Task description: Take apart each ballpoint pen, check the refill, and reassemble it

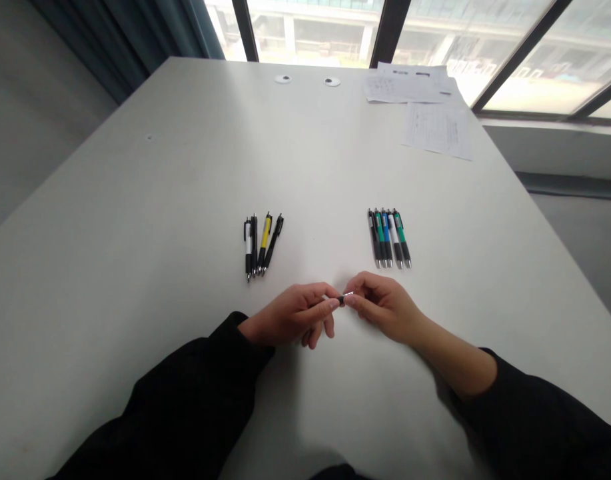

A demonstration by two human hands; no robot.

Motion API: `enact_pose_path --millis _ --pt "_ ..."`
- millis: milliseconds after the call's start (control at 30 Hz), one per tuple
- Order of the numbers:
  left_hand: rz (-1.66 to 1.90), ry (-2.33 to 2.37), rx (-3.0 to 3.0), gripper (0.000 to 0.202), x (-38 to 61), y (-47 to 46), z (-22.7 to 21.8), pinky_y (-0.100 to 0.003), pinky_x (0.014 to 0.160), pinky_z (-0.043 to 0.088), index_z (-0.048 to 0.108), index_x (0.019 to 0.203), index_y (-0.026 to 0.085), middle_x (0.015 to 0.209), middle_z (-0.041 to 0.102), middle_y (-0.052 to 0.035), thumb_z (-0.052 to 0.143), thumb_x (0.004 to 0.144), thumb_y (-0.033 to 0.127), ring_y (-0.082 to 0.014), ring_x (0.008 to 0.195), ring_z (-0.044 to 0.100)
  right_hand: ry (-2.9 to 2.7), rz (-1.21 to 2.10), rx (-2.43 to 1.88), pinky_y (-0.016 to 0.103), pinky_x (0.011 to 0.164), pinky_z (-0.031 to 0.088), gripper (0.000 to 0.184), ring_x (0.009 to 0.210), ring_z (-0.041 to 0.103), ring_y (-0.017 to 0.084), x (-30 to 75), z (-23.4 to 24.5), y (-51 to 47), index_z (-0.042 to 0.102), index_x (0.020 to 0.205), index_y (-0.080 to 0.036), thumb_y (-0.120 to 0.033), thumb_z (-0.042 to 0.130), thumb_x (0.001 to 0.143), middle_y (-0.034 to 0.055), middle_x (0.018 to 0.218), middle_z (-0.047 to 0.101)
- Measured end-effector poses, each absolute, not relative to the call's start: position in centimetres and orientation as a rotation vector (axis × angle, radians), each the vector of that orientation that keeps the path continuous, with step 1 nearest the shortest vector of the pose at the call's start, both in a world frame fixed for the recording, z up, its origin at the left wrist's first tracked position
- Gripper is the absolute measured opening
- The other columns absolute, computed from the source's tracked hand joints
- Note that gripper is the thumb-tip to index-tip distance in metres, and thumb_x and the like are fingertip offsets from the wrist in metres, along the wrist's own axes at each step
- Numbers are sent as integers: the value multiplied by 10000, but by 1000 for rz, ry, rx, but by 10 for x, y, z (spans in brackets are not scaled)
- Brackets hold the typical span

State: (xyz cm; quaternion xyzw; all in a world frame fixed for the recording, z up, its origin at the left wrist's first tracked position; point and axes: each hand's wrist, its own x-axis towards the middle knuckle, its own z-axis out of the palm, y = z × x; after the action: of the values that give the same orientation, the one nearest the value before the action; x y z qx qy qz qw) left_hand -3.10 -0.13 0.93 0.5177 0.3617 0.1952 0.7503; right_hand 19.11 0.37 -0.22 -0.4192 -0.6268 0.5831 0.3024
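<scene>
Two hands: left hand point(290, 317) and right hand point(385, 308) closed, fingertips together pinching a small black-and-silver cylindrical piece point(343, 299), lower centre.
Nearest left: four black, white and yellow plastic click pens point(262, 245), side by side.
Nearest right: five black, green, blue and white plastic click pens point(389, 238).
Farther: printed white papers point(435, 130), upper right, on a white table point(135, 200).

A white table point(135, 200) — black-and-yellow pens point(263, 245), green-and-blue pens point(389, 239), loose papers point(415, 87).
</scene>
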Motion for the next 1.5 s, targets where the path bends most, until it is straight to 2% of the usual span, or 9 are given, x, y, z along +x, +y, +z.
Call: enact_pose_path --millis 367,533,700,967,1200,1500 --pt "416 782 1137 320 -31 0 10 -166 395 418 572 939 134 673 665 0 513 990 444 -61 401 529 -1622 1631 -960 260 524 326 177 558 418 108 194 -4 2 645 1008 -179 -339 669 936 -50 633 470" --pt "407 764 1184 356 -32 1 11 -166 408 415 593 861 132 550 593 28 504 992 450 -66 399 506 -1640 1611 -953 264 540 330 176 577 413 105 193 -3 3 649 970 -179 -330 710 905 -45 660 471" --pt "365 782 1226 365 -33 1 10 -160 404 383 609 854 130 530 572 29 483 1002 440 -64 393 490 -1637 1602 -998 262 515 304 182 552 389 100 193 -5 4 646 891 -178 -335 737 882 -57 622 442" --pt "376 810 1240 356 -30 1 17 -147 360 340 599 846 135 531 580 36 485 997 436 -47 349 449 -1615 1615 -945 274 558 348 150 610 433 111 193 -5 4 655 937 -187 -307 731 891 -26 718 497" --pt "368 819 1174 278 -31 -1 8 -155 339 358 565 1016 156 634 673 11 598 943 423 -64 351 495 -1570 1660 -915 275 561 361 152 610 431 116 194 -6 2 648 956 -203 -326 718 901 -21 722 505" --pt "336 816 1221 342 -32 0 11 -160 377 381 593 866 143 572 601 22 521 979 457 -66 384 509 -1588 1629 -983 271 544 399 252 625 470 134 193 -6 3 658 961 -206 -428 736 873 -4 707 542"
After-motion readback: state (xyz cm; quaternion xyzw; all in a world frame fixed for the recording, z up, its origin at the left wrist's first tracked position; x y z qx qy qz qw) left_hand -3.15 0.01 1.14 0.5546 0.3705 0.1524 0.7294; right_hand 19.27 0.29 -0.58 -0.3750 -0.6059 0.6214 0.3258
